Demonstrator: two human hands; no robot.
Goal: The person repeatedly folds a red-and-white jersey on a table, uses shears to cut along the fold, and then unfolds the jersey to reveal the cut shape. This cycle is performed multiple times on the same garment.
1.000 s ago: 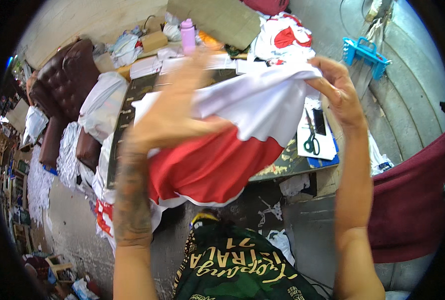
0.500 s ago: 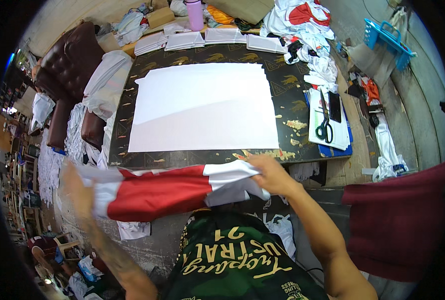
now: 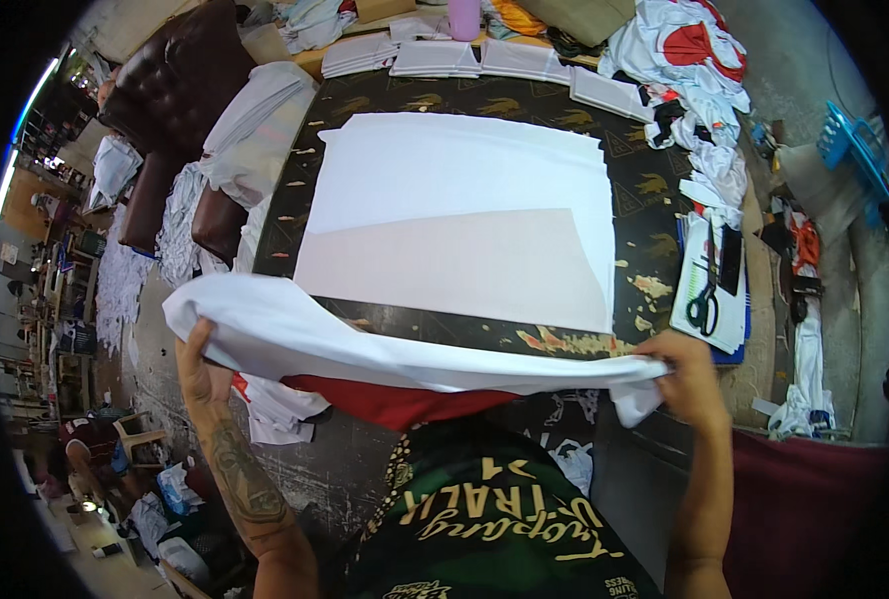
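Observation:
A long white and red fabric piece (image 3: 395, 357) is stretched between my hands, in front of the table's near edge. Its white side faces up, and a red part (image 3: 405, 399) hangs below toward my body. My left hand (image 3: 203, 371) grips the left end from below, the thumb showing against a wide white fold. At the other end, my right hand (image 3: 686, 379) is closed around the bunched fabric, with a short white end dangling under it. Beyond the cloth, white sheets (image 3: 444, 190) lie flat on the dark table (image 3: 629, 230), the top one leaving a greyish-pink area nearer me.
Black scissors (image 3: 704, 309) and a dark phone (image 3: 731, 260) rest on papers at the table's right. Folded white bundles (image 3: 435, 60) line the far edge. Crumpled clothes (image 3: 674, 50) lie far right. A brown armchair (image 3: 170, 100) stands left; a person sits lower left.
The fabric has been pulled wider and turned, so white now covers most of the red. My right hand has moved right. The view has shifted slightly left.

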